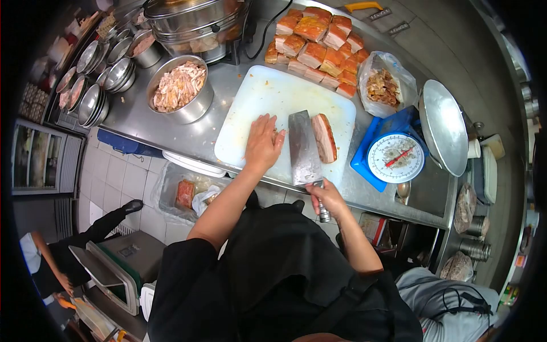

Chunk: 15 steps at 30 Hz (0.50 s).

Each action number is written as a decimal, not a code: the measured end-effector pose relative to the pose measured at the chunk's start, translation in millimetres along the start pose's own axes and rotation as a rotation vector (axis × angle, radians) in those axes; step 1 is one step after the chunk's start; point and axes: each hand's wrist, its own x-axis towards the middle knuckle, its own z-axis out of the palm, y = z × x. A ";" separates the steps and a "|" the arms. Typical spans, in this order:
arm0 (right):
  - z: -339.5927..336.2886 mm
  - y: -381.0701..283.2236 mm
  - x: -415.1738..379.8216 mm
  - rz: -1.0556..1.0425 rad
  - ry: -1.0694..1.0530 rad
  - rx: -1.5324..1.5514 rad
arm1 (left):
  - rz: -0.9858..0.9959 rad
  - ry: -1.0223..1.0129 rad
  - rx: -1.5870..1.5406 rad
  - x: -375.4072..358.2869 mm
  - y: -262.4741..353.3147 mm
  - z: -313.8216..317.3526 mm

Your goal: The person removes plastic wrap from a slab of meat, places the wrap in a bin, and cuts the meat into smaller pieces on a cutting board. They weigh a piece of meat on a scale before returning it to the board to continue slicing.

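Observation:
My right hand [326, 199] is wrapped round the metal handle of a broad cleaver [304, 145]. The blade lies over the white cutting board [239, 128], close along the left side of a slab of pork belly [324, 138] with browned skin. On the board to the left of the blade, my left hand [265, 141] is stretched out flat with nothing in it. Behind the board are stacked many browned pork belly blocks [313, 54]. A steel pot [194, 108] of sliced meat [179, 85] stands left of the board.
A blue dial scale [396, 158] with a metal pan [443, 128] stands at the right, below a plastic bag [383, 85] of brown scraps. Stacked steel bowls [119, 74] and a large steamer [191, 28] occupy the left. Another person [51, 259] is at lower left.

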 end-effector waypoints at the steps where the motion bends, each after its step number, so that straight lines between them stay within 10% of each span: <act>1: 11.4 -1.4 3.6 0.003 -0.005 0.002 | 0.027 0.002 0.031 0.2 2.4 -1.5; 15: 128.6 -144.6 23.6 -0.260 -0.356 -0.536 | 0.078 0.680 -0.117 95.1 -48.5 -136.0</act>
